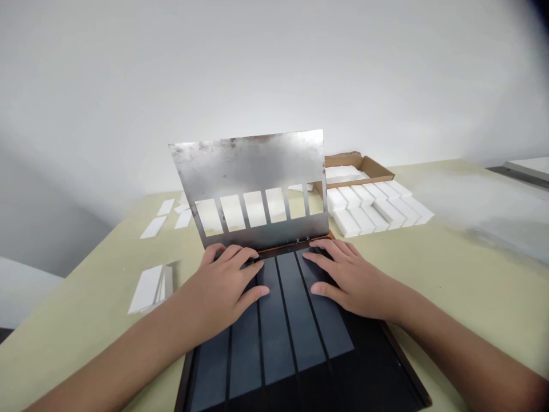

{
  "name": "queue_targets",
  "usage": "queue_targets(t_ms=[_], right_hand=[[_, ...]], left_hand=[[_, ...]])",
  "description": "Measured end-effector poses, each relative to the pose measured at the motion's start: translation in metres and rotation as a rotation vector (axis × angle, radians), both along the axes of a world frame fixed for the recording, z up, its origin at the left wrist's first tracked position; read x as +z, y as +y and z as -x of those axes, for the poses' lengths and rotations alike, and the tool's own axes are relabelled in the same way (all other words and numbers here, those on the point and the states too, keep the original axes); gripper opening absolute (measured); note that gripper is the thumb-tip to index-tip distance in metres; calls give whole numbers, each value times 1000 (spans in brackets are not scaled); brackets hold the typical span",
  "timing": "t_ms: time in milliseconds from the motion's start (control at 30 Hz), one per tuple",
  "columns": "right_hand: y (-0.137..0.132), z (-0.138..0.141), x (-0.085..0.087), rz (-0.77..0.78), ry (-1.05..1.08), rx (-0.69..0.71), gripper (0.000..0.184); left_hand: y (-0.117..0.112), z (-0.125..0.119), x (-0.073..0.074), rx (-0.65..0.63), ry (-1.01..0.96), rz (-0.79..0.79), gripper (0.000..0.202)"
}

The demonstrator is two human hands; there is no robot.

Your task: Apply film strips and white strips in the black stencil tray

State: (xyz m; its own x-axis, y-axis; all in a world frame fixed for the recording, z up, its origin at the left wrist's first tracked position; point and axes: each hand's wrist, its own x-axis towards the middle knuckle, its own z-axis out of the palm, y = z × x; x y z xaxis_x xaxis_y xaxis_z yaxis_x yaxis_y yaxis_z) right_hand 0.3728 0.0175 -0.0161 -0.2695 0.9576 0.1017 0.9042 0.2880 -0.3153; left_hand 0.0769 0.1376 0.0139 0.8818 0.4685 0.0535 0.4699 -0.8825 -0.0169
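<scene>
A black tray (386, 355) lies in front of me with several long dark grey strips (300, 320) laid side by side in it. My left hand (225, 286) lies flat, fingers spread, on the left strips near the tray's far end. Flat on the right strips beside it rests my right hand (349, 280), fingers stretched toward the middle. At the tray's far edge a hinged metal plate (249, 163) stands raised, with a row of rectangular slots (257, 209) along its lower part.
Everything sits on a pale green table (463, 274). White rectangular blocks (377, 209) lie in rows at the back right beside an open cardboard box (364, 166). A stack of white cards (150, 289) lies at the left, and loose white cards (167, 217) further back.
</scene>
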Motion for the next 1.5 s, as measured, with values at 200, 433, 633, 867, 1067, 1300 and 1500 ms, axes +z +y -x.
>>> queue_targets(t_ms=[200,433,633,867,1067,1300,1500], right_hand=[[1,1,1,21,2,-10,64],[0,1,0,14,11,-8,64],[-1,0,1,15,30,-5,64],[-1,0,-1,-2,75,-17,62],[1,7,-2,-11,114,-47,56],[2,7,-13,-163,156,-115,44],[2,5,-15,-217,138,-80,44]], left_hand=[[-1,1,2,8,16,10,45],[-3,1,7,21,50,34,43],[-3,0,7,12,-1,16,42],[-4,43,29,24,-93,-11,37],[-27,103,-9,-145,-253,1,52],[-31,96,-23,-180,-199,121,64],[-34,98,-20,-180,-138,169,72]])
